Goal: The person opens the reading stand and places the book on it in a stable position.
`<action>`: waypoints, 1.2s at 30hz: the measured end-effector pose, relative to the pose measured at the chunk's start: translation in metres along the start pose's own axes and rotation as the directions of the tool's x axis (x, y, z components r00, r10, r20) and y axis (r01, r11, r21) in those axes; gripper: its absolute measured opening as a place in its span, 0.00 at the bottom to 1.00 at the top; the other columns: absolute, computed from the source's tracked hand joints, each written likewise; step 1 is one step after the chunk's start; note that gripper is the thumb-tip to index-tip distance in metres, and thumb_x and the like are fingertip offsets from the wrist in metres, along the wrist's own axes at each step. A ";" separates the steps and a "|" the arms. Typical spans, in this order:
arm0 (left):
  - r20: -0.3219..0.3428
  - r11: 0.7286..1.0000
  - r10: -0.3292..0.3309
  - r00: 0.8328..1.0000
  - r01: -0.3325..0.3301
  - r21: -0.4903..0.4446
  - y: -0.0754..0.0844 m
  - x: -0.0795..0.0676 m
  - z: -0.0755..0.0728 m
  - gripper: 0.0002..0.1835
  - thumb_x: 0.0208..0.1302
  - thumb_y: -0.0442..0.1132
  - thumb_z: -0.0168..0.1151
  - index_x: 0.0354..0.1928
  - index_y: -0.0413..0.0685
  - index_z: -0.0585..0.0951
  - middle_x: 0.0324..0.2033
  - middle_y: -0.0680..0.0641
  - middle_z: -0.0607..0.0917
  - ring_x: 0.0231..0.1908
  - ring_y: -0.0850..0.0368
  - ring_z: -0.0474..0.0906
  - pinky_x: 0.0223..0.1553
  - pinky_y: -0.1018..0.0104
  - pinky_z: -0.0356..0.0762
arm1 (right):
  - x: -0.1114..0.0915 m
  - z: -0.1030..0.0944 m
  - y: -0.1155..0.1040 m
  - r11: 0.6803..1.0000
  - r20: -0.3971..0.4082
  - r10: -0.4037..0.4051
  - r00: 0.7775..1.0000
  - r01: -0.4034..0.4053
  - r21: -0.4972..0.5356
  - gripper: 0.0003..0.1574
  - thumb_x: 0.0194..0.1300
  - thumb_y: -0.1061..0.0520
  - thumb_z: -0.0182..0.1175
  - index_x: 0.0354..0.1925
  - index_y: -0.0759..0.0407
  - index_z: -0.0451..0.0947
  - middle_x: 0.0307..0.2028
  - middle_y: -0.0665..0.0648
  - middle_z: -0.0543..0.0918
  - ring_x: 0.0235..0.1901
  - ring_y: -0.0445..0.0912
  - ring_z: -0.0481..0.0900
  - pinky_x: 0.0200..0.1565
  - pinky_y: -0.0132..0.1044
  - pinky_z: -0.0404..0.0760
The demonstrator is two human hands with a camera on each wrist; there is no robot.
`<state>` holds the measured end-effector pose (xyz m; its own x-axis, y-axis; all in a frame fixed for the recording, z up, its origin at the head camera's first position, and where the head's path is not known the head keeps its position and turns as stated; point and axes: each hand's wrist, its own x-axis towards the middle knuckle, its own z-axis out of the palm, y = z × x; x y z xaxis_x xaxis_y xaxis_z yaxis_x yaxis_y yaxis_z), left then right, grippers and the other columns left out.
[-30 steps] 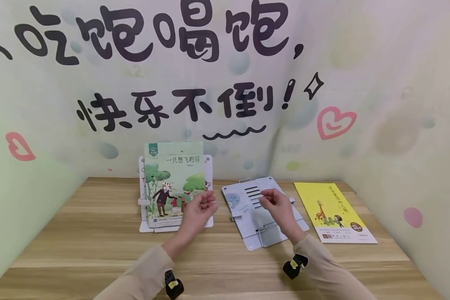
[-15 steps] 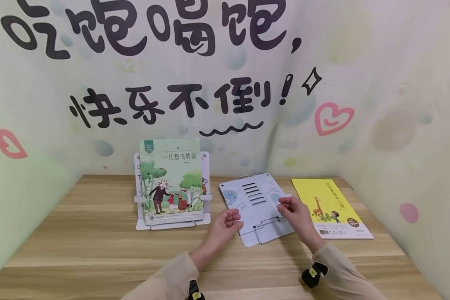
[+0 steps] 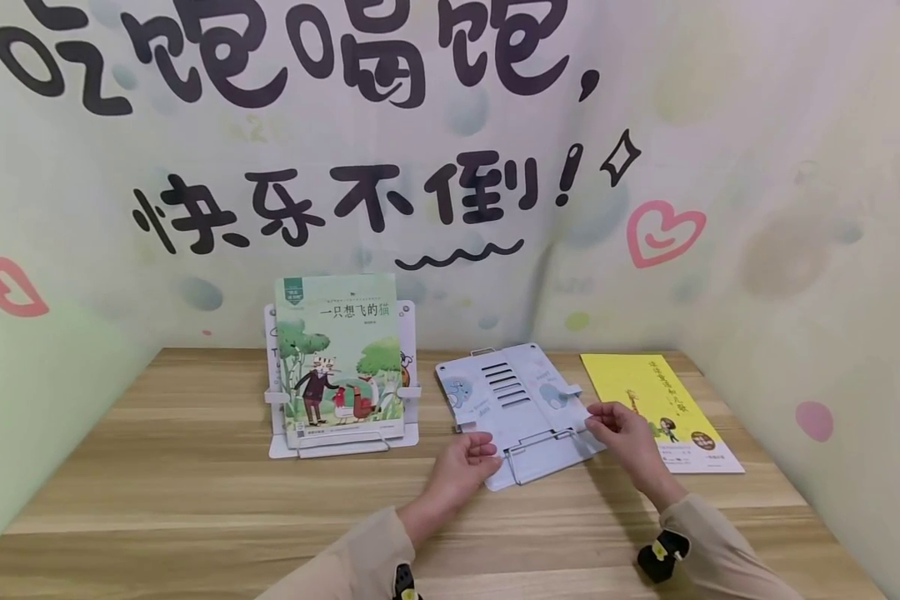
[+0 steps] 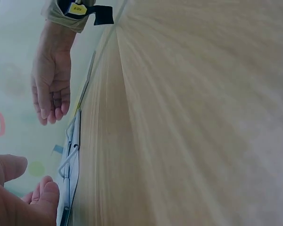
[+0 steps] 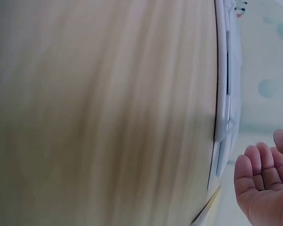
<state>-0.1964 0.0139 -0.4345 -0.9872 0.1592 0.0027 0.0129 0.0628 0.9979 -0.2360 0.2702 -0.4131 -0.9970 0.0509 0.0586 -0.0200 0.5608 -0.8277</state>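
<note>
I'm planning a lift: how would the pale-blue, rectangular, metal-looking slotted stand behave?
The stand is probably stiff: its edges look straight. Being flat, it likely won't roll. Its silvery wire bracket may snag, as it protrudes.

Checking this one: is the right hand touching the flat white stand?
Apart. The left wrist view shows it: a strip of pale wall separates the right hand from the flat white stand.

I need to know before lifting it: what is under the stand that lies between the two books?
The wooden table shows around the stand, and a wire loop pokes out past its far edge. Its underside, and anything directly beneath, is covered from view.
</note>
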 end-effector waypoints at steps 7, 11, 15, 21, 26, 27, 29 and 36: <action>0.033 0.998 -0.062 0.998 0.062 0.006 0.001 -0.002 0.010 0.22 0.55 0.29 0.63 0.52 0.27 0.72 0.41 0.39 0.81 0.40 0.52 0.79 0.42 0.64 0.80 | 0.001 -0.004 0.008 0.999 0.068 0.025 0.997 -0.021 -0.049 0.17 0.64 0.64 0.57 0.49 0.73 0.73 0.38 0.62 0.79 0.36 0.44 0.73 0.34 0.26 0.74; 0.032 0.998 -0.060 0.998 0.059 0.011 -0.001 -0.002 0.015 0.22 0.54 0.27 0.63 0.51 0.26 0.73 0.40 0.37 0.82 0.40 0.49 0.80 0.43 0.62 0.80 | 0.001 -0.003 0.011 0.996 0.137 0.029 0.990 -0.018 -0.084 0.14 0.63 0.64 0.58 0.46 0.71 0.75 0.36 0.60 0.80 0.34 0.44 0.71 0.32 0.28 0.73; 0.036 0.998 -0.044 0.998 0.043 0.043 0.000 0.000 0.019 0.20 0.53 0.27 0.64 0.49 0.26 0.74 0.40 0.37 0.83 0.42 0.49 0.81 0.44 0.62 0.80 | 0.004 -0.001 0.011 0.987 0.191 0.018 0.981 0.013 -0.159 0.11 0.61 0.65 0.59 0.42 0.68 0.78 0.35 0.57 0.81 0.33 0.45 0.71 0.33 0.30 0.73; 0.031 0.993 -0.018 0.999 0.014 0.114 0.000 0.005 0.022 0.16 0.51 0.26 0.65 0.44 0.27 0.78 0.35 0.38 0.85 0.38 0.52 0.82 0.42 0.63 0.81 | 0.009 0.004 0.010 0.972 0.213 -0.012 0.977 0.061 -0.226 0.06 0.57 0.68 0.60 0.37 0.66 0.78 0.30 0.55 0.79 0.32 0.45 0.71 0.33 0.31 0.71; 0.034 0.989 -0.027 0.999 0.022 0.144 0.001 0.007 0.020 0.15 0.50 0.25 0.65 0.42 0.28 0.79 0.33 0.40 0.85 0.35 0.56 0.81 0.39 0.66 0.81 | 0.008 0.004 0.011 0.978 0.234 0.004 0.972 0.046 -0.205 0.06 0.58 0.69 0.59 0.36 0.67 0.76 0.30 0.55 0.77 0.32 0.45 0.71 0.32 0.31 0.71; 0.036 0.989 -0.029 0.999 0.024 0.146 0.001 0.007 0.019 0.15 0.49 0.25 0.66 0.42 0.28 0.79 0.32 0.40 0.85 0.35 0.57 0.81 0.38 0.66 0.81 | 0.008 0.004 0.011 0.980 0.242 0.005 0.970 0.043 -0.193 0.06 0.58 0.69 0.58 0.37 0.67 0.75 0.30 0.55 0.77 0.32 0.45 0.70 0.32 0.31 0.71; 0.039 0.988 -0.030 0.999 0.024 0.151 0.002 0.007 0.019 0.16 0.48 0.24 0.66 0.42 0.28 0.79 0.31 0.41 0.85 0.33 0.58 0.80 0.37 0.68 0.81 | 0.008 0.002 0.012 0.986 0.267 -0.004 0.964 0.049 -0.161 0.06 0.59 0.70 0.57 0.37 0.68 0.74 0.30 0.56 0.76 0.32 0.45 0.70 0.32 0.30 0.71; 0.041 0.980 -0.014 0.999 0.006 0.199 0.001 0.008 0.021 0.18 0.46 0.25 0.68 0.42 0.30 0.77 0.28 0.45 0.83 0.29 0.62 0.77 0.33 0.71 0.78 | 0.010 -0.002 0.016 0.996 0.329 -0.016 0.944 0.043 -0.075 0.06 0.61 0.70 0.55 0.39 0.68 0.70 0.31 0.55 0.72 0.34 0.46 0.68 0.32 0.29 0.69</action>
<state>-0.2008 0.0363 -0.4348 -0.9799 0.1990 -0.0140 0.0387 0.2584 0.9652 -0.2460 0.2817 -0.4244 -0.9657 -0.2326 -0.1152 -0.0570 0.6229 -0.7802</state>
